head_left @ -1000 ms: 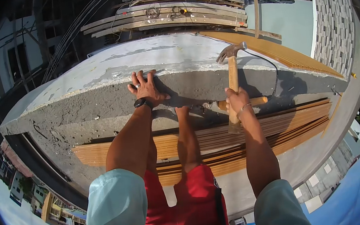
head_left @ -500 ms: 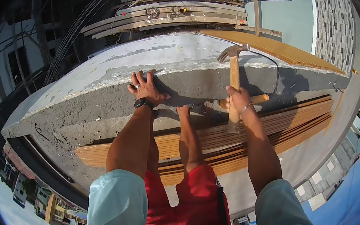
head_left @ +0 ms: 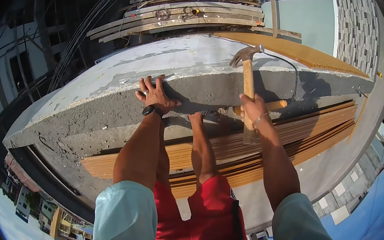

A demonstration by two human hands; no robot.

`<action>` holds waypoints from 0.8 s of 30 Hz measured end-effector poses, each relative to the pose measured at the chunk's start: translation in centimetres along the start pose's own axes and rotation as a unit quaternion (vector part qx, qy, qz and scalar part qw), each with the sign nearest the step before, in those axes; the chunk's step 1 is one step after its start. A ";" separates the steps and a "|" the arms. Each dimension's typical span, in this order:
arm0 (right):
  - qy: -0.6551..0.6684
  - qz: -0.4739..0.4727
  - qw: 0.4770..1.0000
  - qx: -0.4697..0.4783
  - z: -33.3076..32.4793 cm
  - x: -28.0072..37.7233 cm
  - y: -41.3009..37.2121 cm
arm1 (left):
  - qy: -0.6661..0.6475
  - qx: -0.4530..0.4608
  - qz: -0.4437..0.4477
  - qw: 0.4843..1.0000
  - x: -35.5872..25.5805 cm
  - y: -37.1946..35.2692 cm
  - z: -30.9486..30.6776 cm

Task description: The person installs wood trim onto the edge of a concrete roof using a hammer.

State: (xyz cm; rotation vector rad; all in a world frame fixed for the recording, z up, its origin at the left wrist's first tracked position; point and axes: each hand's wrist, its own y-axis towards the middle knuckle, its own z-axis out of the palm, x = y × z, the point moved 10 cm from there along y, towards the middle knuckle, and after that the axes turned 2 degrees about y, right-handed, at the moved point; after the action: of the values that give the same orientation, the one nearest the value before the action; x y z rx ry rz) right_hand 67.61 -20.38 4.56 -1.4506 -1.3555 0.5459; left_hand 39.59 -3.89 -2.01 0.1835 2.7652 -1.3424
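My left hand [head_left: 155, 97], with a ring on a finger and a dark watch at the wrist, lies flat with fingers spread on the rough concrete top of a wall [head_left: 119, 105]. Its fingertips reach the white-painted edge. In my right hand [head_left: 253, 109] is a claw hammer [head_left: 248, 78], gripped around its wooden handle. The hammer head points away from me, above the wall's far edge. Beneath that hand lies an orange-brown cylindrical handle [head_left: 276, 105] with a black cord [head_left: 296, 77] near its right end; the rest of it is partly hidden.
Long brown ribbed panels [head_left: 315, 125] lie along the near side of the wall, by my legs. Another ribbed panel [head_left: 288, 54] slopes beyond the far edge. Timber planks [head_left: 176, 22] with coiled wires lie below. A patterned tile wall [head_left: 355, 11] stands at right.
The hammer head has tilted slightly, moving a little up and left, with my right hand still around the handle. My left hand stays in place.
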 end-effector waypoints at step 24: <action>-0.112 -0.195 0.974 0.041 9.3 -4.0 -12.6 | -0.400 0.263 0.184 0.858 -9.3 -13.4 -0.1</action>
State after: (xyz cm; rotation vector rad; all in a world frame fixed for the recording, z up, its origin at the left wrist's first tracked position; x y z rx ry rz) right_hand 52.98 -22.72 11.01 -1.0401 -1.7242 0.5106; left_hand 46.98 -12.76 9.51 0.1248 1.5638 -1.5524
